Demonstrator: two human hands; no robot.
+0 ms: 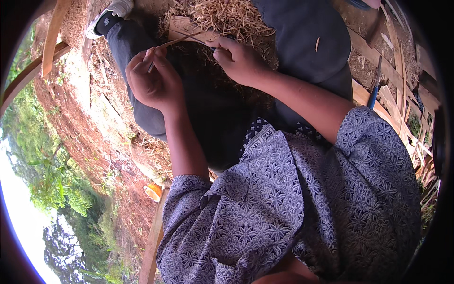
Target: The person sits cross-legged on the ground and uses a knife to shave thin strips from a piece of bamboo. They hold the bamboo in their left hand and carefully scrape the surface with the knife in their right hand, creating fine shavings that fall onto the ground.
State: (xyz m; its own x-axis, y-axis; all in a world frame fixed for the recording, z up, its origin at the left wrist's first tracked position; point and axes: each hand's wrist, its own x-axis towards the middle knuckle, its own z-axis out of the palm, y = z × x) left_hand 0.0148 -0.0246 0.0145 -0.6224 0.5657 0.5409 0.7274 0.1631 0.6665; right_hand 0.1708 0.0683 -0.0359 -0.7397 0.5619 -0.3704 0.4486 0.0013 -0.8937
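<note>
Holding a slim wooden strip (178, 41) up before your knees, you have its near end pinched between the fingertips of your left hand (156, 78). Your right hand (239, 60) is curled closed around what seems to be a dark, thin-bladed knife (203, 43); whether its edge touches the wood, I can't tell. The strip looks already narrowed, though how much paring remains doesn't show. Beyond lie curly, straw-coloured shavings (224, 16) and a flat, pale board (181, 23).

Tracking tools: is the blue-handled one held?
Not held: the blue-handled tool sits among wood strips, away from left hand and right hand.
</note>
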